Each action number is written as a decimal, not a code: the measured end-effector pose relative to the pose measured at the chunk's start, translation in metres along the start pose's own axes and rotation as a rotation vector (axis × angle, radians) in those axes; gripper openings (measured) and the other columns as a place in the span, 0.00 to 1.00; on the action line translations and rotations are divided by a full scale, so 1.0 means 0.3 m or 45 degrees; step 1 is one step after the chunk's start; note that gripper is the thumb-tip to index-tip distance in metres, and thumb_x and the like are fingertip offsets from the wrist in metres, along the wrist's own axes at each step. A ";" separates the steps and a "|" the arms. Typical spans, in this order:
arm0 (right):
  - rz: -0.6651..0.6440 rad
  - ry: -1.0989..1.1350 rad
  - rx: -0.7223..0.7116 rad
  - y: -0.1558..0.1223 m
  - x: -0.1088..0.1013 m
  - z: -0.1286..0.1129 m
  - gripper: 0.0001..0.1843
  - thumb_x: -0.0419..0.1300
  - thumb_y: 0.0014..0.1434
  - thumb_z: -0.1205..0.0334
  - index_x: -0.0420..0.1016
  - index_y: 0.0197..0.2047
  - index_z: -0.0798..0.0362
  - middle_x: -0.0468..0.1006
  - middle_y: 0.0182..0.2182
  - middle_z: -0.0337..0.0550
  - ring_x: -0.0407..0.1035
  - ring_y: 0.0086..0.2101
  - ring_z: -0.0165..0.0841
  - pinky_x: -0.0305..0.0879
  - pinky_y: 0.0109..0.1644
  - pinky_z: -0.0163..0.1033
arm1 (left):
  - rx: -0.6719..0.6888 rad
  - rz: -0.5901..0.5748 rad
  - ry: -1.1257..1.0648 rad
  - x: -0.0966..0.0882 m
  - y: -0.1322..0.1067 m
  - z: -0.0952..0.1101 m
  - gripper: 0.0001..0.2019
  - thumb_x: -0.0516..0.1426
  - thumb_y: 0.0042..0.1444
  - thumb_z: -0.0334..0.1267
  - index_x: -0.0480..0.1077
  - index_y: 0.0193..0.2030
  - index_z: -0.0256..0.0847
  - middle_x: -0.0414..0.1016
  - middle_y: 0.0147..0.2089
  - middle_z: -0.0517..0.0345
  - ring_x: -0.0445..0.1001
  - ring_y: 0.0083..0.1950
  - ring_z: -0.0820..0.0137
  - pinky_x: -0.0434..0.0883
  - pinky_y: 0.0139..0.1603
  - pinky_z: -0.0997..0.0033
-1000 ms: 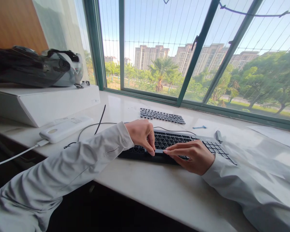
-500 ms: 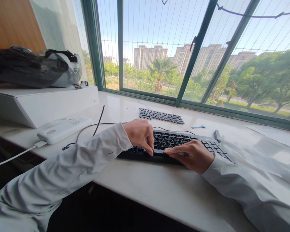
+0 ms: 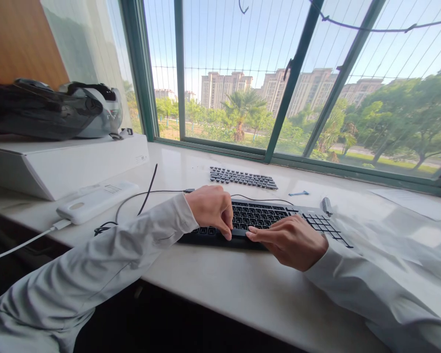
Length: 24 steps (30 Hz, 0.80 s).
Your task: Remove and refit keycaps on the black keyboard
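Observation:
A black keyboard (image 3: pixel 264 215) lies on a pale stone sill (image 3: pixel 242 289) under a window. My left hand (image 3: pixel 211 208) is curled over its front left part, fingertips pressing down on the bottom row; what is under them is hidden. My right hand (image 3: pixel 290 240) lies beside it, fingers stretched out together and flat along the front row, tips almost meeting the left fingers. Behind the keyboard sits a separate strip of black loose keycaps (image 3: pixel 242 177).
A small blue tool (image 3: pixel 298 193) and a grey stubby object (image 3: pixel 326 205) lie behind the keyboard on the right. A white power bank (image 3: pixel 95 200) with cable, a black cord (image 3: pixel 147 189), a white box (image 3: pixel 66 164) and a helmet (image 3: pixel 88 110) stand left. Paper (image 3: pixel 415 203) lies far right.
Both hands stay on the keyboard's front row. The right hand has slid slightly toward the left hand. The view has tilted a little upward and rightward.

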State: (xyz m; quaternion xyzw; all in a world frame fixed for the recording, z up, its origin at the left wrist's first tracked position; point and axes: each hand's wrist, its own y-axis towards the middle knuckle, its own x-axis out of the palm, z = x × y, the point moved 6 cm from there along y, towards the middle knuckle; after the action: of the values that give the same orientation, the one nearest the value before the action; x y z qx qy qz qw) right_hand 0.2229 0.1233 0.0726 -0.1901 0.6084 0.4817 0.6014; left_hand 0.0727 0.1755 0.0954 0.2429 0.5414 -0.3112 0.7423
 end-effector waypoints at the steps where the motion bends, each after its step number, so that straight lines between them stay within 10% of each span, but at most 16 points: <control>1: -0.010 0.011 0.014 -0.001 0.003 0.003 0.17 0.51 0.64 0.64 0.80 0.48 0.46 0.77 0.18 0.40 0.65 0.17 0.26 0.47 0.24 0.35 | -0.009 -0.005 -0.017 0.002 0.001 -0.002 0.10 0.68 0.40 0.49 0.81 0.30 0.50 0.80 0.27 0.64 0.74 0.30 0.74 0.59 0.28 0.76; 24: -0.124 0.005 0.140 0.018 0.000 0.002 0.15 0.53 0.61 0.63 0.81 0.43 0.44 0.79 0.20 0.41 0.68 0.18 0.29 0.50 0.24 0.34 | -0.184 -0.239 -0.408 0.062 0.045 -0.090 0.17 0.68 0.36 0.51 0.79 0.28 0.41 0.78 0.28 0.60 0.71 0.30 0.73 0.62 0.31 0.75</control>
State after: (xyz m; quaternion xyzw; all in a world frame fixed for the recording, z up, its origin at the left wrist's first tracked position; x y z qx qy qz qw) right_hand 0.2188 0.1263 0.0747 -0.1870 0.6252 0.4175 0.6323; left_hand 0.0691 0.1999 0.0698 0.0849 0.4576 -0.3742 0.8021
